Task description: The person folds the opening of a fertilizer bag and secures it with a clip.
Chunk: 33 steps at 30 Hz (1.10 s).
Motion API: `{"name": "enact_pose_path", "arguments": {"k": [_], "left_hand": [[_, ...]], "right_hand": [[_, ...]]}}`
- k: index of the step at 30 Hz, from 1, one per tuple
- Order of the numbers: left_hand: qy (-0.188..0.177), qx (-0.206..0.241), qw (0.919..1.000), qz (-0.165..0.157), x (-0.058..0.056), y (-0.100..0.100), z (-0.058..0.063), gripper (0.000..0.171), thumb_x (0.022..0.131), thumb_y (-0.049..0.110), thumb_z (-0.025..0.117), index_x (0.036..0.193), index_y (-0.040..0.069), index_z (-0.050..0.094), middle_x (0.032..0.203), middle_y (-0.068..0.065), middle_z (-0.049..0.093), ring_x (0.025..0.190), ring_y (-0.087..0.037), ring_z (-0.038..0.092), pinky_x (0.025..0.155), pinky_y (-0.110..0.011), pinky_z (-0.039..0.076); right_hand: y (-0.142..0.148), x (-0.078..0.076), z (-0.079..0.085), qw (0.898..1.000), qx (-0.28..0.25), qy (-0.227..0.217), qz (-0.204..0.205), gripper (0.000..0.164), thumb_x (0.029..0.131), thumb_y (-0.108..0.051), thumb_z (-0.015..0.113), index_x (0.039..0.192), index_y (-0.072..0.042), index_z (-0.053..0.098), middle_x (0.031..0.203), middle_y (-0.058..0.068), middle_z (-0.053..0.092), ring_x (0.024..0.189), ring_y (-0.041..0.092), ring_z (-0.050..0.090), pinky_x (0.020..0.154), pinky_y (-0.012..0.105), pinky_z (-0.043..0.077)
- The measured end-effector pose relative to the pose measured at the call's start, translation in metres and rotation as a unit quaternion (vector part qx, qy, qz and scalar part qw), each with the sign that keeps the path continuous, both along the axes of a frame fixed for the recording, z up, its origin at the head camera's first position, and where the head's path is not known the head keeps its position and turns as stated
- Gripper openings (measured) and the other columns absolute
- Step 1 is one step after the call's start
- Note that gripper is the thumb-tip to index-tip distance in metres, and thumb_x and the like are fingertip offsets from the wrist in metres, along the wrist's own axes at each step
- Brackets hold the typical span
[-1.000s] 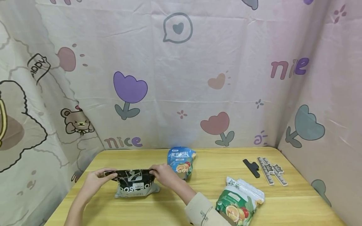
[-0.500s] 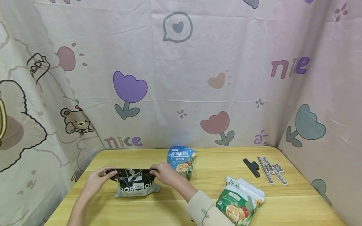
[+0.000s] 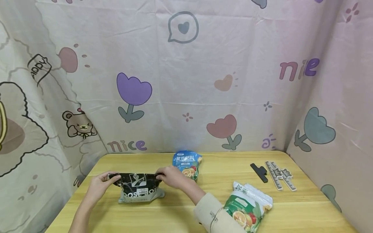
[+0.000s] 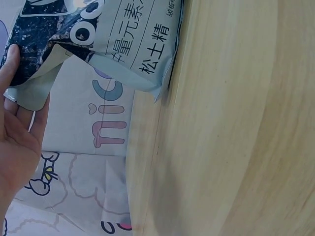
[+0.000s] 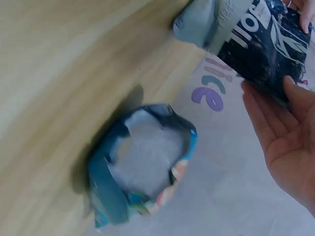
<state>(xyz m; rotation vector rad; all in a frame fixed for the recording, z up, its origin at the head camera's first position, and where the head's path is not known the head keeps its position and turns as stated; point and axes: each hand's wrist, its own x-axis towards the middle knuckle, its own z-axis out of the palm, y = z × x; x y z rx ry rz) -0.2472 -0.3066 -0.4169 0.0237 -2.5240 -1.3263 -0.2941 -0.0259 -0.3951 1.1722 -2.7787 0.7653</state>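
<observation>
A black and pale grey-green plastic bag (image 3: pixel 139 189) with white lettering stands on the left part of the table. My left hand (image 3: pixel 100 185) pinches the left corner of its dark top edge, thumb in front and fingers behind. At the opposite top corner, my right hand (image 3: pixel 172 177) pinches the same edge, which is stretched straight between the two. In the left wrist view the left hand (image 4: pixel 19 132) has its fingers behind a fold of the bag (image 4: pixel 123 44). The right wrist view shows the right hand's (image 5: pixel 290 132) thumb against the bag's dark face (image 5: pixel 268 54).
A blue fertilizer bag (image 3: pixel 186 161) stands behind my right hand. Nearer on the right lies a green and white bag (image 3: pixel 243 208). Beyond it are a black clip (image 3: pixel 259 172) and two ruler-like grey pieces (image 3: pixel 274 176). A patterned cloth (image 3: pixel 175 81) surrounds the wooden table (image 3: pixel 140 220).
My right hand and forearm have shifted slightly to the right, still pinching the bag's corner. The left hand and bag are nearly unmoved.
</observation>
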Motion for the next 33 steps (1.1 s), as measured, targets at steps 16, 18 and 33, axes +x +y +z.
{"name": "enact_pose_path", "arguments": {"k": [16, 18, 33], "left_hand": [[-0.008, 0.006, 1.0000, 0.002, 0.002, -0.002, -0.002, 0.047, 0.083, 0.036, 0.067, 0.110, -0.002, 0.064, 0.060, 0.004, 0.022, 0.048, -0.006, 0.020, 0.043, -0.027, 0.027], [-0.011, 0.005, 0.9999, 0.002, 0.002, -0.002, -0.003, 0.048, 0.083, 0.037, 0.068, 0.110, -0.002, 0.064, 0.059, 0.004, 0.022, 0.047, -0.006, 0.021, 0.043, -0.027, 0.028], [-0.028, 0.011, 0.9995, 0.002, 0.001, -0.003, 0.000, 0.052, 0.082, 0.042, 0.067, 0.112, 0.000, 0.063, 0.063, 0.002, 0.025, 0.049, -0.009, 0.022, 0.045, -0.027, 0.028]], "right_hand": [[0.060, -0.012, 0.054, 0.997, 0.070, -0.033, 0.017, 0.020, 0.093, -0.017, 0.055, 0.108, -0.009, 0.067, 0.101, 0.000, 0.065, 0.088, 0.010, 0.060, 0.075, 0.021, 0.047], [0.075, -0.016, 0.059, 0.998, 0.059, -0.020, 0.018, 0.019, 0.093, -0.014, 0.056, 0.106, -0.006, 0.067, 0.100, 0.003, 0.066, 0.087, 0.013, 0.061, 0.074, 0.023, 0.048], [0.220, -0.028, 0.046, 0.982, 0.020, 0.047, -0.179, 0.017, 0.090, -0.010, 0.058, 0.098, 0.001, 0.067, 0.093, 0.013, 0.066, 0.086, 0.030, 0.062, 0.076, 0.044, 0.049]]}}
